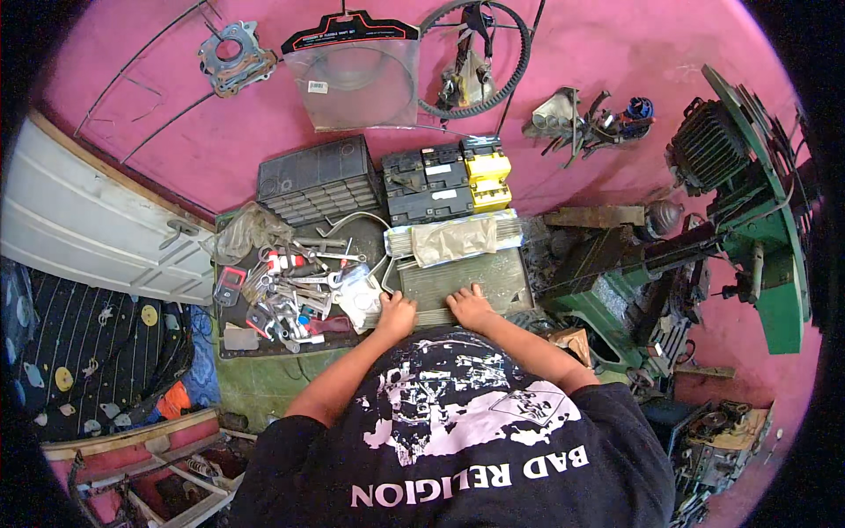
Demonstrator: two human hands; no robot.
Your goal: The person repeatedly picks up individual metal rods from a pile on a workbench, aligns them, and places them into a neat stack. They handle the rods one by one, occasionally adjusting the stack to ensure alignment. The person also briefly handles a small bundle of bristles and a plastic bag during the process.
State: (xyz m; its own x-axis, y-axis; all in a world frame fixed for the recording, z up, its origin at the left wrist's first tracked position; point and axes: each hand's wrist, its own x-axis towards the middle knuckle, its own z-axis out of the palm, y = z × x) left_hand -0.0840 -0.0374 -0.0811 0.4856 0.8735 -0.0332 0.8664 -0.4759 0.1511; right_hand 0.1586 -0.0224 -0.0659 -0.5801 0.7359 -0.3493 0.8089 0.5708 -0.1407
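My left hand (397,315) rests at the near left edge of a greenish, glassy ribbed panel (466,280) on the bench, its fingers curled closed. At the near edge, further right, my right hand (471,308) lies with bent fingers against the panel. Whatever either hand grips is too small or hidden to make out. Across the panel's far side lies a ribbed flat bundle (509,231) with a crumpled beige paper packet (454,242) on it. Beside my left hand are a clear plastic bag (356,295) and a curved metal strip (388,275).
Spanners and other hand tools (295,290) crowd the bench's left part, near a red meter (231,283). Behind stand a dark drawer cabinet (317,180) and black and yellow batteries (449,180). A green drill press (748,202) stands at right, a white door (97,220) at left.
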